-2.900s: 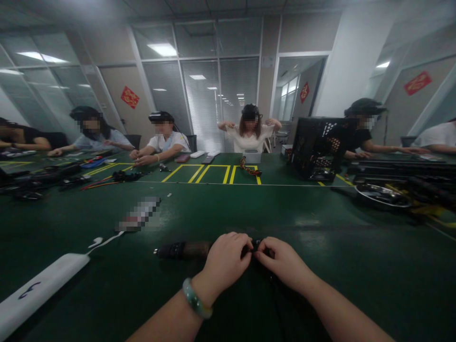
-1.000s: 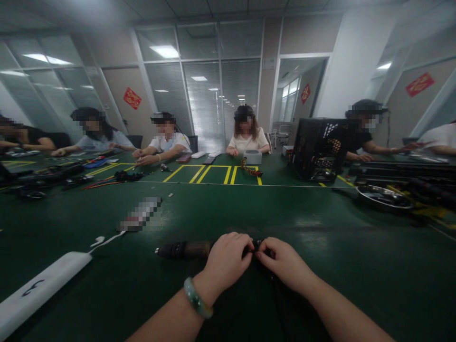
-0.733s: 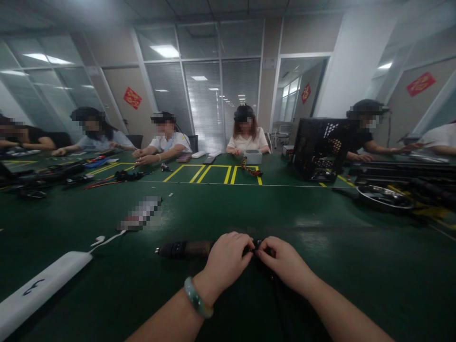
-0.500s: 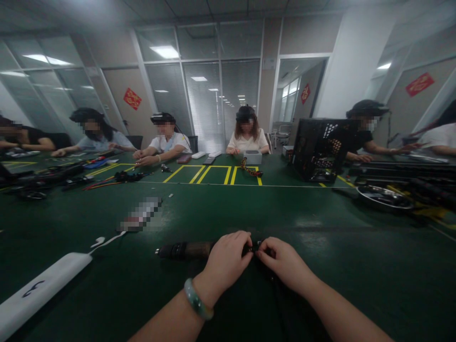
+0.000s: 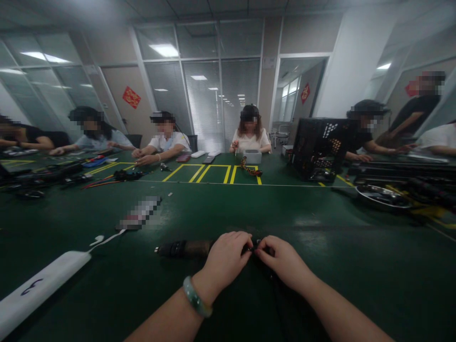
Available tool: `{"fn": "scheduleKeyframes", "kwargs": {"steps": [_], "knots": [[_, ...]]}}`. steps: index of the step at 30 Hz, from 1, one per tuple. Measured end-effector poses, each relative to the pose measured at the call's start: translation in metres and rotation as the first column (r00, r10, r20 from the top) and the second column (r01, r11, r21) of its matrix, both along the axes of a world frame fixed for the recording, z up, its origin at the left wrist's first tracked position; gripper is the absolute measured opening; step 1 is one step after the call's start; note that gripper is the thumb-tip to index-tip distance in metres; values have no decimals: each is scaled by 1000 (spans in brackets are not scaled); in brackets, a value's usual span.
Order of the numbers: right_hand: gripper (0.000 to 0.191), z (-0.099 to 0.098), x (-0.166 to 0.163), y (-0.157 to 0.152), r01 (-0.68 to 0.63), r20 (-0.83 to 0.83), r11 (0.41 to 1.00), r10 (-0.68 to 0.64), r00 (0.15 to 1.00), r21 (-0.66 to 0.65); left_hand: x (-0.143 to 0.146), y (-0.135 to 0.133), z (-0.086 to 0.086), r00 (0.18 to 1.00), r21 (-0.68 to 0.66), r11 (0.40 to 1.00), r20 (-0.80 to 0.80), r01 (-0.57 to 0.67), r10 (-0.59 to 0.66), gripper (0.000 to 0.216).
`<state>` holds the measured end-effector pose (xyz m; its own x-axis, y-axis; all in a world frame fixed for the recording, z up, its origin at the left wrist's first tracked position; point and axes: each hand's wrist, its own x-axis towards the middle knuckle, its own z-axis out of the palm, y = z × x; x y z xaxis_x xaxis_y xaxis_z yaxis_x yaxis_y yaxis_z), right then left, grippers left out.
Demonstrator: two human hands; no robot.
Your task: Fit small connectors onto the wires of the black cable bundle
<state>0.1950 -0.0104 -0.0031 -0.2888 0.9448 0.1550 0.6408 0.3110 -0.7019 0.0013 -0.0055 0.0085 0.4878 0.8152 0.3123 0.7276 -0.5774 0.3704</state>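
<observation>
My left hand (image 5: 226,256) and my right hand (image 5: 283,261) meet in front of me on the green table (image 5: 331,280), with their fingertips pinching a small black wire end (image 5: 255,247). Its exact form is hidden by my fingers. A black cable (image 5: 276,297) runs down from there towards me. Touching my left hand on its far side lies a black-and-brown cylindrical tool (image 5: 183,248), possibly a small electric screwdriver. A pale green bangle (image 5: 195,297) circles my left wrist.
To my left lie a long white case (image 5: 39,289) and white earphones (image 5: 97,240). Farther off is a pixelated object (image 5: 138,213). Co-workers sit around the table. A black mesh computer case (image 5: 318,149) and a metal tray (image 5: 383,198) stand to the right.
My hands stay nearly still on the wire end. The co-worker opposite has lowered raised arms to the table. A standing person has appeared at the far right.
</observation>
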Motion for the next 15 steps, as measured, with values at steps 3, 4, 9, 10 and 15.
{"fn": "scheduleKeyframes", "kwargs": {"steps": [3,4,9,10,15], "knots": [[12,-1,0,1,-3,-9,1000,3,1000,3,0,0,-1,1000,2,1000,14,-10,10,18],[12,-1,1,1,-3,-13,1000,3,1000,4,0,0,-1,1000,2,1000,18,-15,15,18],[12,-2,2,0,-5,-26,1000,5,1000,-7,-1,-1,-2,1000,-1,1000,4,-23,23,12],[12,-2,2,-1,-3,-27,1000,3,1000,-9,-1,-1,-1,1000,1,1000,-2,-21,22,11],[12,-1,1,-1,-6,-25,1000,6,1000,-12,-1,-1,-1,1000,7,1000,-15,-3,3,11]]}}
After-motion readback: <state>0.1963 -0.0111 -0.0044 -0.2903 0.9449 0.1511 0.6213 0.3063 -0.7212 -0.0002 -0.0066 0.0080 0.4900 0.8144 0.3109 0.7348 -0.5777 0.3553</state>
